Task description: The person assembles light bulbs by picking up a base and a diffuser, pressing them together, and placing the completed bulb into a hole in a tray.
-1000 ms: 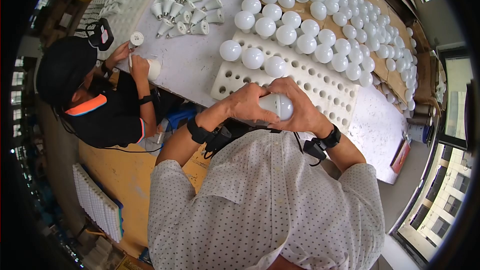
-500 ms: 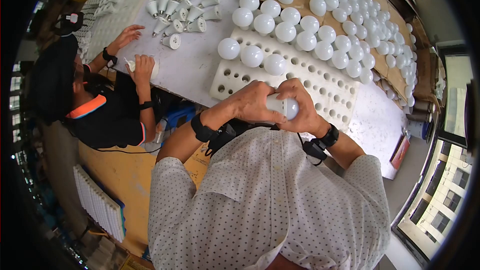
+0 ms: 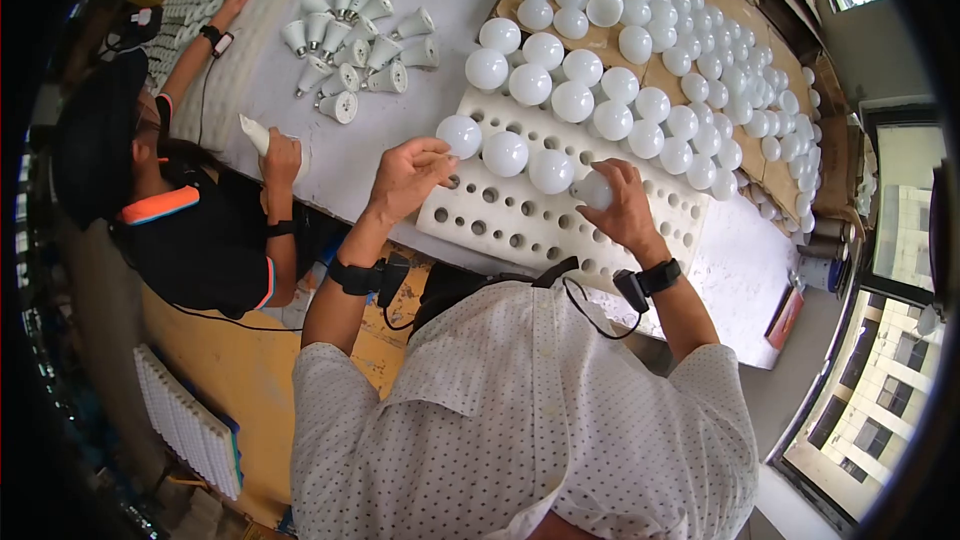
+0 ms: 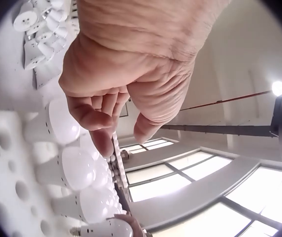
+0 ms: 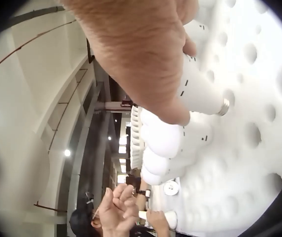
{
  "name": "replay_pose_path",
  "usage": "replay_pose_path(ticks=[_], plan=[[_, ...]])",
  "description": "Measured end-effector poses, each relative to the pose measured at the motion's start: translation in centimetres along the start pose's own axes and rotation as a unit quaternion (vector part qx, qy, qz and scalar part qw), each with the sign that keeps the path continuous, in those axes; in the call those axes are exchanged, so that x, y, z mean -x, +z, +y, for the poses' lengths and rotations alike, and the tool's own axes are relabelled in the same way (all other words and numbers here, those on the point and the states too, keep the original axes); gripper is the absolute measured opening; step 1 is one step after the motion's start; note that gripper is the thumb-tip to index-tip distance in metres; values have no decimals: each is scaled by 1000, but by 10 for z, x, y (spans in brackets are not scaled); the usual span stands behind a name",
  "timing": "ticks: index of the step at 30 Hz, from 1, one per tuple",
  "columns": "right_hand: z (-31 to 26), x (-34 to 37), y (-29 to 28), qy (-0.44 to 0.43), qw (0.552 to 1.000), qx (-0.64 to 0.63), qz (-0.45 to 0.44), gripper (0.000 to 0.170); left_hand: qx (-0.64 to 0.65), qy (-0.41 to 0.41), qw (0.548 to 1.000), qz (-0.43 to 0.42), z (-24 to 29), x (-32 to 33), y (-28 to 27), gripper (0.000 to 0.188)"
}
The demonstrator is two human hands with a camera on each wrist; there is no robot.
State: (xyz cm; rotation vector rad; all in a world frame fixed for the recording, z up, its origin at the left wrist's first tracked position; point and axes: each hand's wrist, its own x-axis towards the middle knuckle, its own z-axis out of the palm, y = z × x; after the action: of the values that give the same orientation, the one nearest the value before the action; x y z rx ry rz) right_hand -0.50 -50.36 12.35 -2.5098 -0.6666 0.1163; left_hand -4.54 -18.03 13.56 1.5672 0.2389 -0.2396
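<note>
My right hand (image 3: 628, 208) grips a white LED bulb (image 3: 594, 191) by its round cover, at the right end of a short row of bulbs. In the right wrist view, the bulb's metal screw base (image 5: 224, 107) points at a hole in the white foam tray (image 3: 480, 227). My left hand (image 3: 408, 180) holds nothing, its fingers loosely bent beside the leftmost bulb (image 3: 459, 137) of that row. From the left wrist, the standing bulbs (image 4: 77, 168) show below my fingers.
Rows of round white bulbs (image 3: 572, 101) fill the tray's far part, with many covers on cardboard (image 3: 605, 35) behind. Several bulb housings (image 3: 340, 107) lie on the table (image 3: 270, 80). At left, another person (image 3: 200, 230) holds a white tube (image 3: 255, 133) and reaches toward more housings.
Both hands held the bulb together near my chest. They have parted: the right carried the bulb forward to the tray, the left let go and moved left. The other person's arm moved farther back.
</note>
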Motion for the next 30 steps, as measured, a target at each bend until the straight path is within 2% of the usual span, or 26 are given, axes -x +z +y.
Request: replay_pose_path(ticks=[1,3,4,5,6,8,9,11,14,15,16,18,19,20,22,23,26,30], plan=[[-7,-2,-2,2,1000,-1,0,63,2,1,1000,2,-2,-2,-11,36],[-15,-15,-12,1,1000,-1,-1,60,-54,10,991,125,-7,-9,-38,32],[-14,-21,-19,6,1000,-21,21,56,-87,54,979,178,-24,-16,-56,27],[-14,-27,-28,11,998,-40,43,51,-66,80,974,200,-44,-26,-77,26],[-16,-43,-40,12,995,-61,76,43,-127,101,956,244,-59,-35,-97,27],[-4,-83,-60,38,993,-76,82,40,-261,76,907,323,-61,-45,-122,31],[3,-106,-67,34,993,-54,94,40,-259,77,907,323,-64,-50,-133,31],[21,-157,-75,35,994,-6,106,41,-463,51,827,315,-77,-64,-153,42],[63,-226,-71,34,989,84,115,45,-490,60,816,300,-103,-85,-168,50],[78,-243,-67,8,987,119,109,51,-487,58,816,305,-102,-89,-170,50],[89,-258,-63,2,987,121,107,51,-511,43,812,277,-100,-91,-169,51],[103,-283,-55,20,981,166,95,57,-532,21,808,252,-103,-96,-170,52],[108,-296,-57,112,985,123,43,63,-543,26,806,233,-106,-98,-172,53],[112,-306,-54,107,986,123,39,63,-554,31,804,213,-109,-100,-173,54],[107,-317,-49,196,967,151,53,67,-568,40,795,212,-116,-102,-177,53],[106,-320,-51,225,958,177,9,73,-581,54,785,207,-118,-103,-178,53],[84,-318,-47,243,938,244,-19,73,-605,40,768,207,-108,-102,-172,49],[92,-295,-35,214,955,205,-15,72,-612,41,763,203,-110,-103,-166,44]])
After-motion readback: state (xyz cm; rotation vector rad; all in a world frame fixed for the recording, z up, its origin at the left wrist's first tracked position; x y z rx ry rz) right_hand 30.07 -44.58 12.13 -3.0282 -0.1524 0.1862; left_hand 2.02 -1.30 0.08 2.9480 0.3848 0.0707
